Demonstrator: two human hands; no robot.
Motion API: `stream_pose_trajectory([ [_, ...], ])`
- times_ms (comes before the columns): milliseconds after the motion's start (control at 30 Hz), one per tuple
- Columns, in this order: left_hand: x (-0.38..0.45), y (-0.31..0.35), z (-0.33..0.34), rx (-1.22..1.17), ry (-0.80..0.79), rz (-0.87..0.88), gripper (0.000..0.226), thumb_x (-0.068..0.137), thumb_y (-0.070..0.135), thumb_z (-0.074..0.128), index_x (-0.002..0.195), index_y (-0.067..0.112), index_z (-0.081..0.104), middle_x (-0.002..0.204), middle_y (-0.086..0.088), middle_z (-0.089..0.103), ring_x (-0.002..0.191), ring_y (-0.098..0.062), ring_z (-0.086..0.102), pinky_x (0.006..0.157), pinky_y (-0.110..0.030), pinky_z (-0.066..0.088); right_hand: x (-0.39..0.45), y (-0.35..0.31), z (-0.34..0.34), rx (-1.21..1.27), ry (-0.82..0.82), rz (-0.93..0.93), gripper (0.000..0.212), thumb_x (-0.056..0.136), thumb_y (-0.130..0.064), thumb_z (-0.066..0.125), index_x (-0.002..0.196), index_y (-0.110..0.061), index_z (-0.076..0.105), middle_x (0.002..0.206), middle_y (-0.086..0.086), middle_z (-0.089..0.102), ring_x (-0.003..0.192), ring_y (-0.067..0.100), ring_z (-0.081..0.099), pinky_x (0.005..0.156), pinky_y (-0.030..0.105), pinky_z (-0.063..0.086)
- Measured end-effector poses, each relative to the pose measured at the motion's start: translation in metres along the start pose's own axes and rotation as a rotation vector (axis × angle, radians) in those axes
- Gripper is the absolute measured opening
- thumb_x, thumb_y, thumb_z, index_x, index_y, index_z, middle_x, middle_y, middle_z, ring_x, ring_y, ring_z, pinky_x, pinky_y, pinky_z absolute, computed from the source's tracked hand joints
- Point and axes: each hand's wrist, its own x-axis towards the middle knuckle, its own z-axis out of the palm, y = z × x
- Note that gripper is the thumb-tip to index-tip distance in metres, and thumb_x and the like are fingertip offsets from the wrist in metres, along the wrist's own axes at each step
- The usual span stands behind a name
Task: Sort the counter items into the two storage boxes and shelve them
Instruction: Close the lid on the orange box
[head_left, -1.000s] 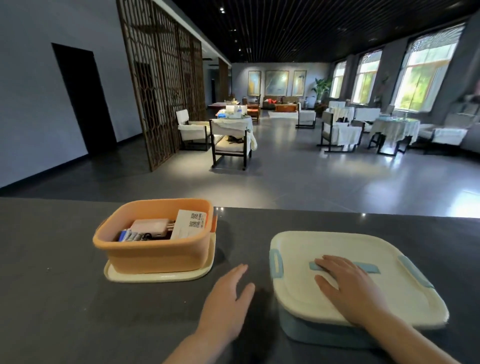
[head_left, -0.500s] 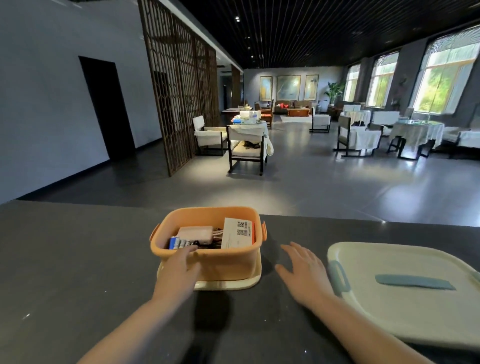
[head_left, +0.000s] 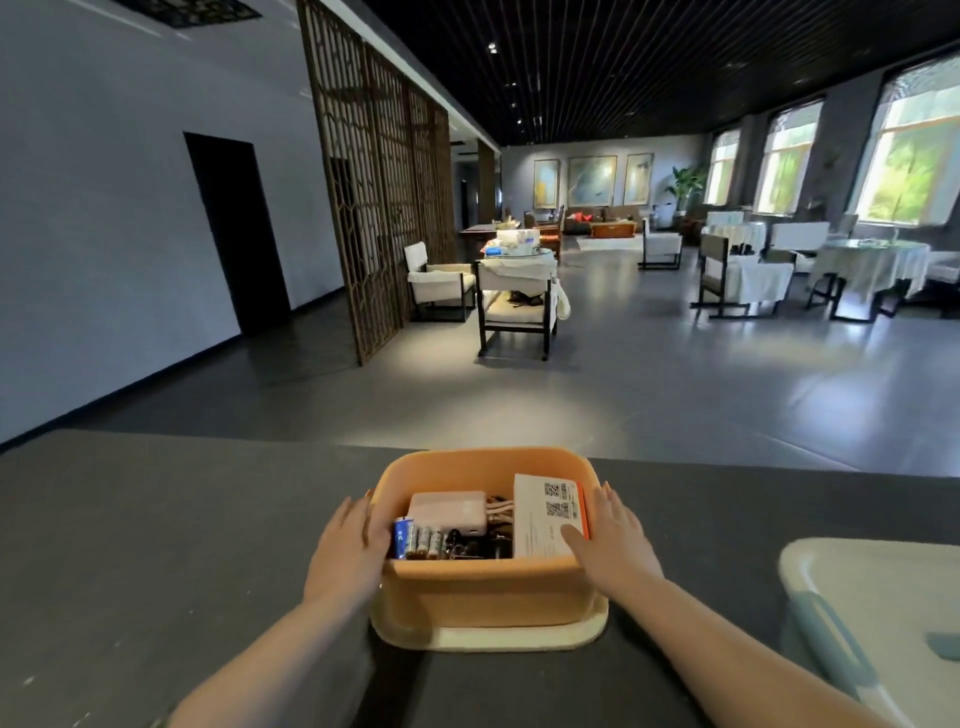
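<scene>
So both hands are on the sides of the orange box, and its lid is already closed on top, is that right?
Not quite. The head view shows the left hand and right hand on the sides of the orange box, but the box is open, with batteries and a white card visible inside. The cream lid sits underneath it.

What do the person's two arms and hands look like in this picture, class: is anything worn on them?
Both forearms are bare right down to the bottom edge of the picture; no sleeve shows. The left hand and the right hand wear no gloves, and no watch, bracelet or ring can be seen. The fingers are slim with short nails; any nail polish is too small to tell.
</scene>
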Motion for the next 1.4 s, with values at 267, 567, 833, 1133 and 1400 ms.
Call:
stream_pose_trajectory([
  [267, 0.043, 0.001, 0.012, -0.496, -0.112, -0.096, 0.025, 0.083, 0.017, 0.064, 0.104, 0.031, 0.058, 0.103, 0.008, 0.067, 0.085, 0.001, 0.063, 0.067, -0.023, 0.046, 0.035, -0.006, 0.013, 0.254, 0.11, 0.215, 0.041, 0.095, -0.039, 0.05, 0.129, -0.018, 0.048, 0.119, 0.001, 0.06, 0.106, 0.019, 0.06, 0.088, 0.043, 0.052],
  [567, 0.042, 0.0, 0.003, -0.67, -0.127, -0.187, 0.033, 0.083, 0.003, 0.055, 0.092, 0.033, 0.064, 0.085, 0.006, 0.07, 0.076, -0.01, 0.065, 0.056, -0.026, 0.045, 0.018, -0.019, 0.01, 0.689, 0.188, 0.326, 0.048, 0.097, -0.029, 0.053, 0.143, -0.028, 0.04, 0.104, 0.001, 0.07, 0.082, 0.016, 0.072, 0.073, 0.04, 0.06],
  [833, -0.01, 0.0, -0.028, -0.717, -0.131, -0.225, 0.033, 0.082, -0.001, 0.057, 0.09, 0.03, 0.065, 0.079, 0.006, 0.071, 0.07, -0.009, 0.066, 0.053, -0.025, 0.048, -0.033, -0.019, 0.0, 0.738, 0.176, 0.261, 0.044, 0.096, -0.031, 0.055, 0.139, -0.026, 0.047, 0.082, -0.004, 0.074, 0.068, 0.011, 0.072, 0.057, 0.028, 0.058],
  [1133, -0.13, 0.005, -0.077, -0.69, -0.011, -0.167, 0.046, 0.081, 0.0, 0.055, 0.075, 0.044, 0.066, 0.076, 0.016, 0.072, 0.079, -0.009, 0.066, 0.068, -0.035, 0.053, -0.14, -0.006, -0.014, 0.748, 0.194, 0.192, 0.026, 0.095, -0.029, 0.055, 0.121, -0.032, 0.057, 0.052, -0.03, 0.06, 0.051, -0.008, 0.062, 0.048, 0.021, 0.043],
  [1400, -0.23, -0.001, -0.066, -0.682, -0.002, -0.248, 0.055, 0.082, -0.004, 0.052, 0.075, 0.048, 0.067, 0.079, 0.016, 0.071, 0.083, -0.007, 0.064, 0.077, -0.036, 0.051, -0.22, 0.04, -0.011, 0.696, 0.152, 0.236, 0.043, 0.09, -0.04, 0.058, 0.133, -0.032, 0.053, 0.079, -0.014, 0.071, 0.077, 0.012, 0.069, 0.072, 0.038, 0.054],
])
